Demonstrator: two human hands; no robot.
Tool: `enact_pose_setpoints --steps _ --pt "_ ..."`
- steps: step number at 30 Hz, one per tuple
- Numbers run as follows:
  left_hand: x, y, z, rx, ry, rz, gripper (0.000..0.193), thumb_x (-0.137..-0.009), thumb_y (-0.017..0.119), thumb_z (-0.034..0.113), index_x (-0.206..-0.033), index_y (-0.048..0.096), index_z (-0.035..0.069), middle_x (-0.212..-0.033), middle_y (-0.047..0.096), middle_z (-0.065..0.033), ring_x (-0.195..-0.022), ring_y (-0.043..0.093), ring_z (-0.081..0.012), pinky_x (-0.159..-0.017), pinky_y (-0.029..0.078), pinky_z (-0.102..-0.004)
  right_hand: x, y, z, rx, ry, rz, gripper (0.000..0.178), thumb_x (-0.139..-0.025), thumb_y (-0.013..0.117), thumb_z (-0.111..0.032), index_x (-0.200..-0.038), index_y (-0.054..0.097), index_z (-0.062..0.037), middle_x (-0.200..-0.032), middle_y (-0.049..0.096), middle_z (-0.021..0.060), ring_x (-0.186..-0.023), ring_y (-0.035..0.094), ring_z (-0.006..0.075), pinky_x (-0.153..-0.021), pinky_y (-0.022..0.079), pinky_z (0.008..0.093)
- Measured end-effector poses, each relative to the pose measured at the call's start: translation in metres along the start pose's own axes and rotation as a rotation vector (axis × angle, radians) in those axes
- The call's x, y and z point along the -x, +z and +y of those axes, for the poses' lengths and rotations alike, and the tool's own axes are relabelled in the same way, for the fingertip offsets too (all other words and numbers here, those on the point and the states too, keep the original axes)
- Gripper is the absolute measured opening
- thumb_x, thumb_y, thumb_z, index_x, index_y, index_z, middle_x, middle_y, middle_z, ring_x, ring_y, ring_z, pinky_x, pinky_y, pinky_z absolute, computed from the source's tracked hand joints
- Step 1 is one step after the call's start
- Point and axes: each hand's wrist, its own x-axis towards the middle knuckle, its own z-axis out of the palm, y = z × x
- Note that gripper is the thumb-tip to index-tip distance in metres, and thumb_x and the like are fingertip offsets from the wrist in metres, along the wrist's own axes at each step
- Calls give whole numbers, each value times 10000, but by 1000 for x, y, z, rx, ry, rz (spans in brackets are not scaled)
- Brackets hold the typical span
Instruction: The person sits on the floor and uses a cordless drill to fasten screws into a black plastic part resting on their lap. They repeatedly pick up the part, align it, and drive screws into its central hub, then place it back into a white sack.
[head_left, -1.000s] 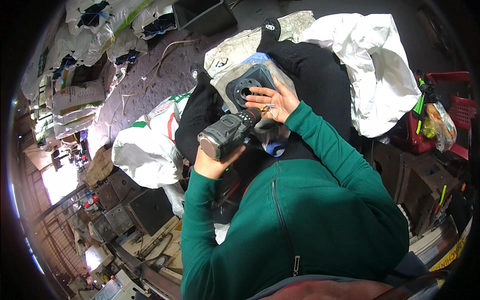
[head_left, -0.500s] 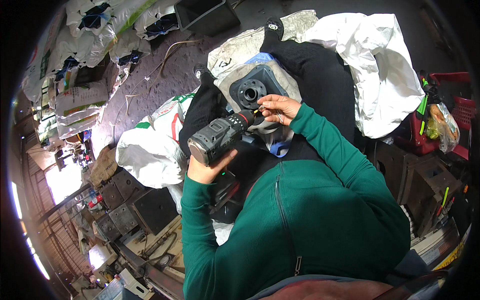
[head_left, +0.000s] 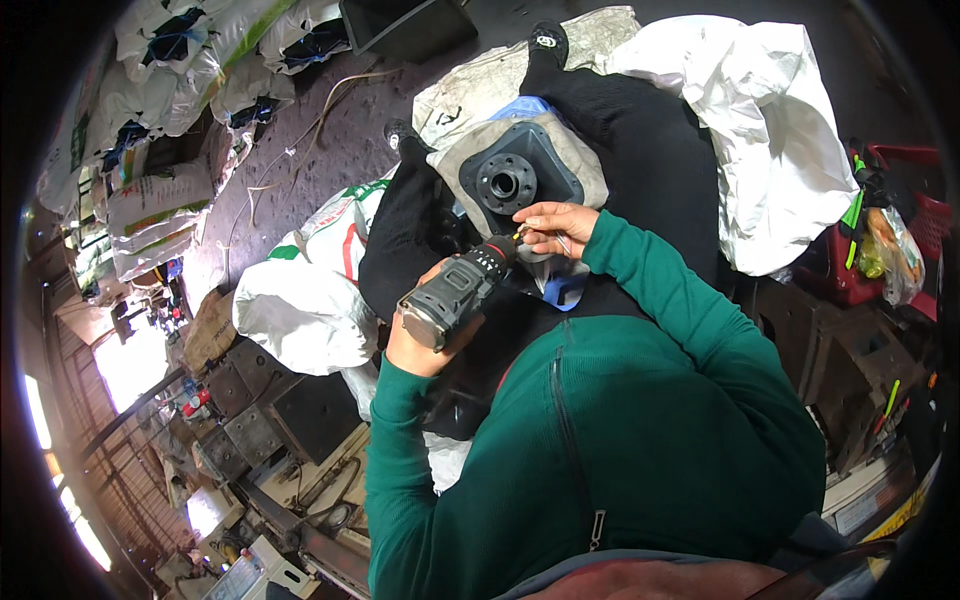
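My left hand (head_left: 420,345) is wrapped round a grey and black cordless drill (head_left: 447,300), its chuck pointing up and to the right. At the drill's tip, the fingers of my right hand (head_left: 556,226) pinch together over something small; what it is cannot be made out. Just beyond my fingertips, a dark grey part with a square base and a round holed flange (head_left: 507,182) rests between my legs. Under that part lies a grubby beige cloth (head_left: 462,160), with a blue strap (head_left: 566,290) showing at its near edge.
White sacks lie on both sides, one at left (head_left: 300,315) and one at right (head_left: 760,130). A black bin (head_left: 408,25) stands far left of centre. At right is a red basket (head_left: 838,262) with a bagged item. Dark metal blocks (head_left: 318,412) sit at lower left.
The drill has swung slightly, its rear end moving right and nearer to me. My right hand has shifted a little nearer me, still pinching at the drill's tip.
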Motion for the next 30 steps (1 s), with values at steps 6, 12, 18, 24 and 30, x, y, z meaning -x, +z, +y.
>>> enact_pose_setpoints --steps 6,12,18,24,30 --pt "10 -4 -8 -44 -160 -56 555 -691 770 139 -1173 533 -1 -1096 611 -137 -998 601 -267 -876 458 -346 -7 -3 0 -62 73 -49 294 -915 546 -115 -1188 523 -10 -945 639 72 -834 663 135 -702 590 245" --pt "-4 -9 -13 -96 -31 54 463 -695 765 165 -1101 587 32 -1040 630 -114 -951 608 -274 -847 462 -379 -9 -2 12 148 -51 257 279 -891 608 -229 -1105 566 -55 -778 575 2 -615 559 63 -476 450 185" --pt "-27 -18 -21 -137 -242 -13 403 -716 752 187 -1068 614 47 -939 654 -105 -811 634 -230 -717 498 -350 -28 -31 2 223 -431 595 256 -842 677 -257 -973 603 -49 -629 473 -56 -490 389 26 -418 303 191" --pt "-46 -17 -24 -108 -394 -119 417 -738 731 237 -1082 602 39 -1007 651 -129 -917 637 -272 -799 496 -348 -64 -42 11 411 -520 626 264 -846 681 -209 -981 595 1 -791 591 -10 -731 513 34 -657 400 167" --pt "-64 -18 -29 -190 -229 -186 442 -726 741 120 -1127 576 37 -1007 645 -110 -897 627 -225 -786 494 -330 -63 -45 12 528 -477 630 259 -845 680 -193 -973 586 11 -762 570 -33 -699 478 21 -633 381 159"
